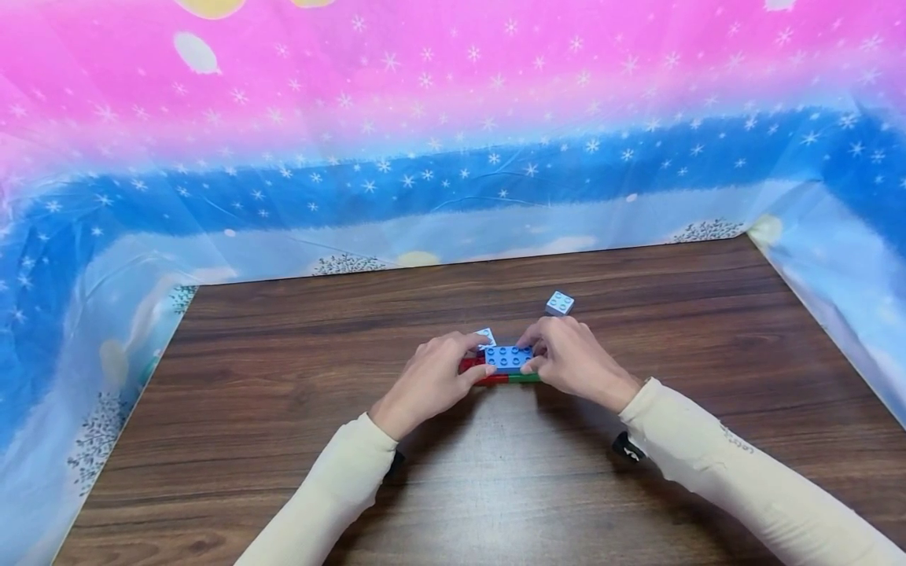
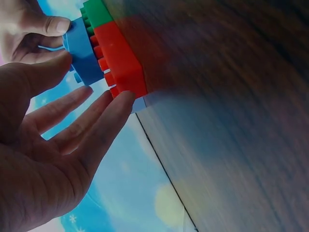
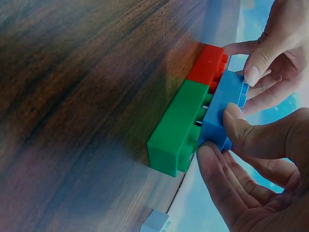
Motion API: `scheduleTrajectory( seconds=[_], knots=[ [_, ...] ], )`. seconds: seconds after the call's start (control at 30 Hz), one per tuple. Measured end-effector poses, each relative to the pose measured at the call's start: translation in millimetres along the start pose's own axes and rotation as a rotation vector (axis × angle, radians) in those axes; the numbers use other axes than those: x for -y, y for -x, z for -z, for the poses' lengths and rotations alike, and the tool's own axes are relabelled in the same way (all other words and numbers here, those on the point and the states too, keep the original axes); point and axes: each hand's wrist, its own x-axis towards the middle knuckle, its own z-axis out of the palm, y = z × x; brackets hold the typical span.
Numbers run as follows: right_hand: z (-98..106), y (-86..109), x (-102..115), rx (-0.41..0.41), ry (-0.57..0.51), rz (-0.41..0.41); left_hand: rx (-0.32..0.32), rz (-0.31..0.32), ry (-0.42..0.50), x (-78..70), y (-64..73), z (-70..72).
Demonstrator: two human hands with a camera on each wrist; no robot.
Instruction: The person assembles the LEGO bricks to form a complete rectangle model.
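A blue building brick [image 1: 508, 359] with two rows of studs lies along the top of a red brick [image 2: 120, 60] and a green brick [image 3: 174, 123], which stand end to end on the table. In the right wrist view a narrow gap with studs shows under the blue brick. My left hand [image 1: 433, 376] pinches its left end, thumb on the near side, while other fingers reach down by the red brick's end. At the opposite end, my right hand [image 1: 575, 355] grips the blue brick between thumb and fingers.
Close behind the stack sits a pale brick [image 1: 485, 336], partly covered by the left hand. Another pale blue brick [image 1: 560, 302] stands beyond the right hand. A snowflake-patterned cloth [image 1: 439, 181] rises along the back edge of the brown wooden table [image 1: 283, 330].
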Motion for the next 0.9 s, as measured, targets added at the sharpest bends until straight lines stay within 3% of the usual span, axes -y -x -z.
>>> scheduleTrajectory(
  seconds=[0.9],
  knots=[
    [-4.6, 0.5, 2.6, -0.019, 0.025, 0.019, -0.021, -0.006, -0.026, -2.5, -2.2, -3.7]
  ],
)
